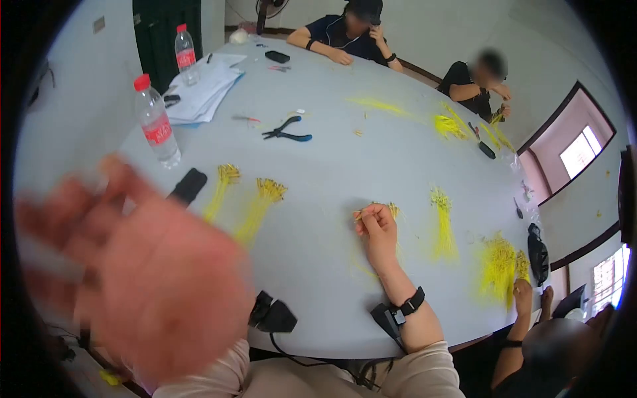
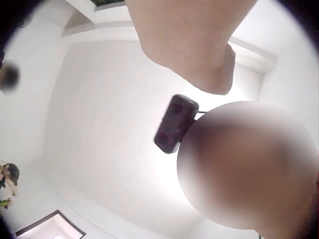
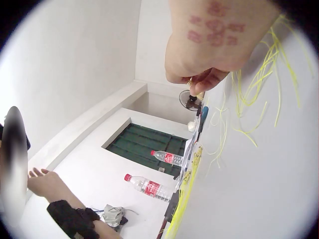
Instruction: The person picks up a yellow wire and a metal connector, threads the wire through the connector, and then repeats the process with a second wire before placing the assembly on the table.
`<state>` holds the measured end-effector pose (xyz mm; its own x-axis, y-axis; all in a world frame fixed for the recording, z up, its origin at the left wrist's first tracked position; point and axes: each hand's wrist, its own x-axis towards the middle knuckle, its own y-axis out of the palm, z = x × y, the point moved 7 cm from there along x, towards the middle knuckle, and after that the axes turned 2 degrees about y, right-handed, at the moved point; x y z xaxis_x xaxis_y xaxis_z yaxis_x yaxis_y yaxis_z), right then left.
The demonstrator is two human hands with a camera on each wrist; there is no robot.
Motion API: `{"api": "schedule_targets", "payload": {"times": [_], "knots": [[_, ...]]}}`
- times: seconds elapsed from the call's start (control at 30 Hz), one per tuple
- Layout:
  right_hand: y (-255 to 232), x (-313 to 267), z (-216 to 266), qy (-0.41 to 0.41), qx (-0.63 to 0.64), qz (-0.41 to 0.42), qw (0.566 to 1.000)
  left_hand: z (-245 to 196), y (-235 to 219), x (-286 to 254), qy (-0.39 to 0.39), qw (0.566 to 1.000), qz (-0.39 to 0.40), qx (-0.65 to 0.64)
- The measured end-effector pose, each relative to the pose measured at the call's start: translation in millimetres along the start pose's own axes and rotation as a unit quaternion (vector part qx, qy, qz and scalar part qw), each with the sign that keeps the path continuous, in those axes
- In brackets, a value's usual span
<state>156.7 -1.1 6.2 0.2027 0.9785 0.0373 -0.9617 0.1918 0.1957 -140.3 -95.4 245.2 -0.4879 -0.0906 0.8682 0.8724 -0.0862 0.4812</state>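
Observation:
My left hand (image 1: 166,285) is raised off the table near the head camera, blurred, palm showing and fingers spread, with nothing in it. From the right wrist view, this left hand (image 3: 44,184) is up beside the blurred head. Over the table, my right hand (image 1: 378,232) pinches the gold-coloured ends of some thin yellow wires between thumb and fingertips; how many is hidden. Loose yellow wires (image 3: 276,64) trail below that hand on the table. Left of it lie two bundles of yellow wires (image 1: 262,199) with gold ends; another wire bundle (image 1: 442,222) lies to its right.
Blue-handled pliers (image 1: 288,131) lie mid-table. At the left stand two water bottles (image 1: 157,126) beside papers (image 1: 206,93), with a black object (image 1: 189,186) nearer. A larger wire pile (image 1: 497,265) is at the right. Several people sit around the table (image 1: 371,305).

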Motion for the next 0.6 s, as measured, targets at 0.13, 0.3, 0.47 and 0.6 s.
{"api": "schedule_targets", "payload": {"times": [0.13,0.3,0.47,0.6], "knots": [[-1,2,-2,-0.002,0.017,0.009,1.0,84,32,-69,-0.202,0.973,0.041,0.104],[-2,1,-1,-0.006,0.03,0.007,1.0,120,54,-225,-0.452,0.823,0.326,0.109],[1,1,-2,-0.004,0.018,0.031,0.999,94,35,-279,-0.595,0.733,0.329,0.024],[4,2,-2,0.001,0.021,0.033,0.999,96,32,-282,-0.567,0.752,0.336,0.018]]}}
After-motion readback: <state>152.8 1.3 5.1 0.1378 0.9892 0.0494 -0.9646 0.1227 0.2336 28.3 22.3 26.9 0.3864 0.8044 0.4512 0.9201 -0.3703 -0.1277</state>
